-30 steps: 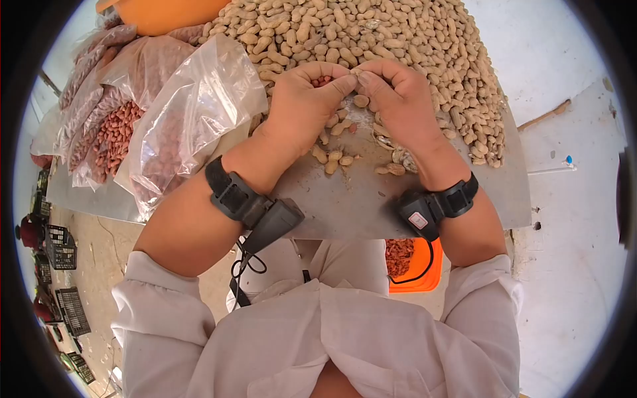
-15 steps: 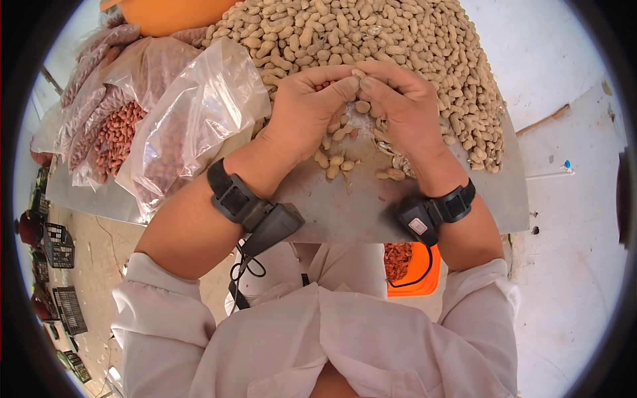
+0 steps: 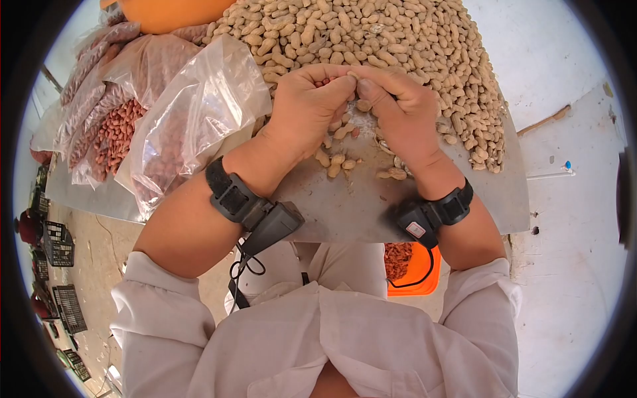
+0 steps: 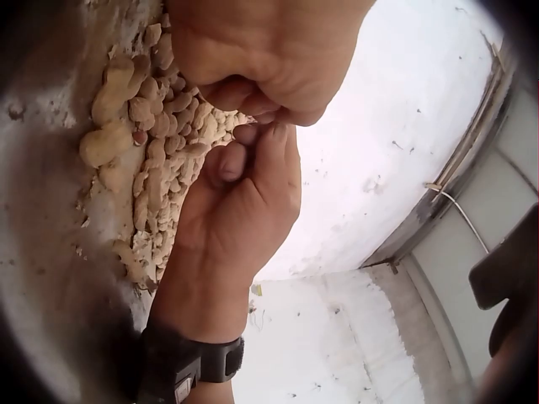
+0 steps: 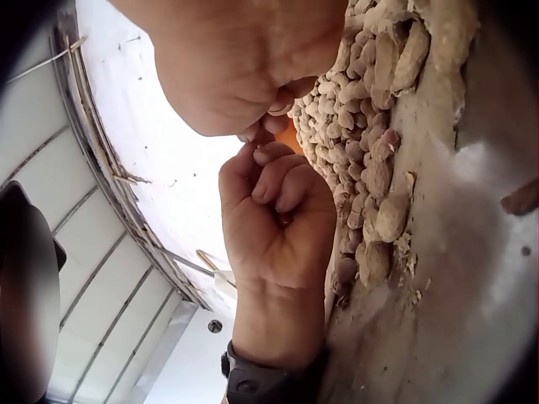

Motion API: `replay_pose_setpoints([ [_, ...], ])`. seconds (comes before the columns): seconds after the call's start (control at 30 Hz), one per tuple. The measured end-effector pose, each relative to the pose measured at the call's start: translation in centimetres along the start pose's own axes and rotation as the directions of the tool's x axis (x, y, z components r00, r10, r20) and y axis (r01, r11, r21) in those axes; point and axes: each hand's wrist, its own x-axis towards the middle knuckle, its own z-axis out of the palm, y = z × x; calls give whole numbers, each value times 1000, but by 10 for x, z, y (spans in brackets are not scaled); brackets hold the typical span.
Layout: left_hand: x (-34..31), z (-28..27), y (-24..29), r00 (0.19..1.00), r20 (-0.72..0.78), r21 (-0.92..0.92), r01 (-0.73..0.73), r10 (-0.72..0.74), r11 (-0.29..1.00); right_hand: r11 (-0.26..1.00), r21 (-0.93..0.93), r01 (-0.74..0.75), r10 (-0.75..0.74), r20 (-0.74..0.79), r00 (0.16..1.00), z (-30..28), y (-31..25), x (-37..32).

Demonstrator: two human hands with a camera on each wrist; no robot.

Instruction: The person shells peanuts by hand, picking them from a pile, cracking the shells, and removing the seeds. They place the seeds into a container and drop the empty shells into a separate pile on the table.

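In the head view the left hand (image 3: 302, 109) and right hand (image 3: 406, 116) meet fingertip to fingertip at the near side of a heap of unshelled peanuts (image 3: 371, 40). Thumbs and forefingers pinch a small pale peanut (image 3: 353, 75) between them. Several red kernels (image 3: 323, 82) lie in the curled fingers of the left hand. Both wrist views show the fingertips touching, with the peanut mostly hidden by them. A few loose peanuts (image 3: 336, 163) lie on the metal table (image 3: 332, 212) just below the hands.
Clear plastic bags (image 3: 199, 99) of red kernels (image 3: 118, 136) lie at the left of the table, by an orange basin (image 3: 169, 14). An orange container (image 3: 424, 272) with red contents stands below the table's front edge. Black crates (image 3: 70, 308) stand on the floor at far left.
The right hand's fingers have shifted and turned slightly around the small peanut, which shows less than half a second ago. The left hand keeps its kernels and has barely moved.
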Motion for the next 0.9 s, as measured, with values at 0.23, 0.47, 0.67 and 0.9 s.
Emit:
replay_pose_setpoints([
  [0.23,0,5,-4,999,-50,-55,-23,20,998,974,-191,122,-131,-36,991,6,-1,-1],
  [0.47,0,6,-5,999,-28,16,-27,27,1000,940,-283,189,-221,-86,971,8,3,-1],
  [0.67,-1,6,-5,1000,-14,-42,-20,20,999,959,-236,158,-184,-91,979,6,1,-1],
  [0.9,-1,0,-3,998,54,-24,27,-26,999,949,-254,188,-218,-98,971,3,-1,0],
])
